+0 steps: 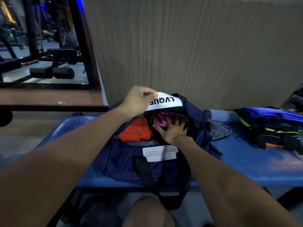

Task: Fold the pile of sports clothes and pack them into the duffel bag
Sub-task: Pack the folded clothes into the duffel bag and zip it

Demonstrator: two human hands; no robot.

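Observation:
A navy duffel bag (124,163) lies open on the blue padded bench (246,163). My left hand (137,102) grips the bag's far flap by its white lettered panel (165,102) and holds it up. My right hand (172,130) reaches into the opening, fingers spread flat on a pink garment (159,119). An orange garment (136,130) lies inside the bag to the left of it. A pile of blue, black and neon-green sports clothes (270,126) sits on the bench to the right of the bag.
A wood-grain wall panel (196,46) rises right behind the bench. Black gym machines (49,63) show through a black-framed opening at the upper left. The bag's black strap (146,174) hangs over the bench's front edge above my knee (147,213).

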